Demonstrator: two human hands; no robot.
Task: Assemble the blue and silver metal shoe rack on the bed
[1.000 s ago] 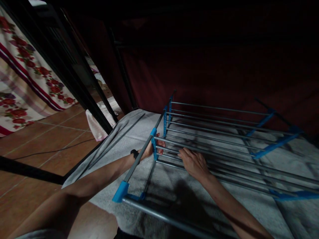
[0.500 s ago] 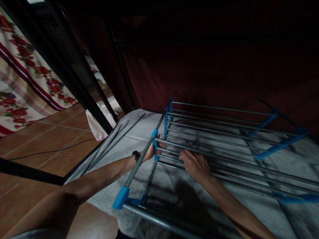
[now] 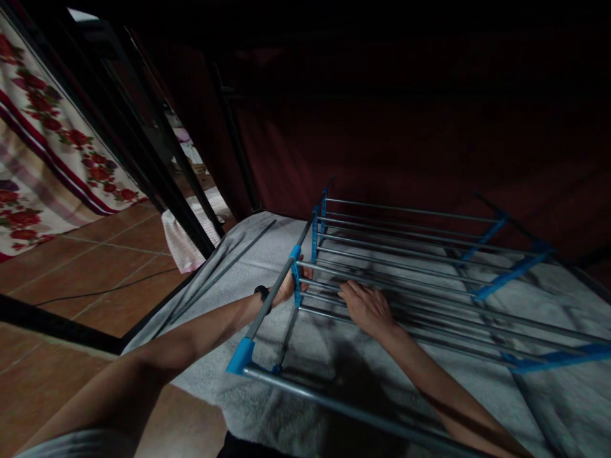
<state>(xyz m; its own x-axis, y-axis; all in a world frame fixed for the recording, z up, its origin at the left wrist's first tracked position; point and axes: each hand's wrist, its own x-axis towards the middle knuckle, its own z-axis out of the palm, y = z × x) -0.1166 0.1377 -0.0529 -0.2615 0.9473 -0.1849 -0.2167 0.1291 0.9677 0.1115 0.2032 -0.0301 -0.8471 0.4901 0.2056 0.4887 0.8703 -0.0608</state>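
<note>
Grey metal tubes and blue plastic fittings make up a rack (image 3: 429, 296), which sits on a grey blanket (image 3: 258, 248), its rods running from the left towards the far right. At its left end, a blue bracket (image 3: 296, 283) joins several rods to a slanting side tube (image 3: 270, 302). The left hand (image 3: 287, 287) is closed around this bracket, its fingertips showing on the far side, and a black watch (image 3: 262, 292) circles that wrist. The right hand (image 3: 367, 308) lies palm down over the nearer rods with bent fingers; whether it grips any of them I cannot tell.

Nearest the wearer, a blue corner piece (image 3: 241, 357) links the side tube to a thick front tube (image 3: 324, 399). To the left, apart from the rack, a loose rod (image 3: 229, 266) lies on the blanket.

Behind everything hangs a dark red curtain (image 3: 382, 146), mostly in shadow. Left of the blanket stands a black post (image 3: 184, 213), beside a striped pale cloth (image 3: 184, 238). Beyond, a thin cable (image 3: 95, 294) crosses the brown tiled floor (image 3: 119, 261), and a flowered fabric (image 3: 95, 172) hangs at the far left.
</note>
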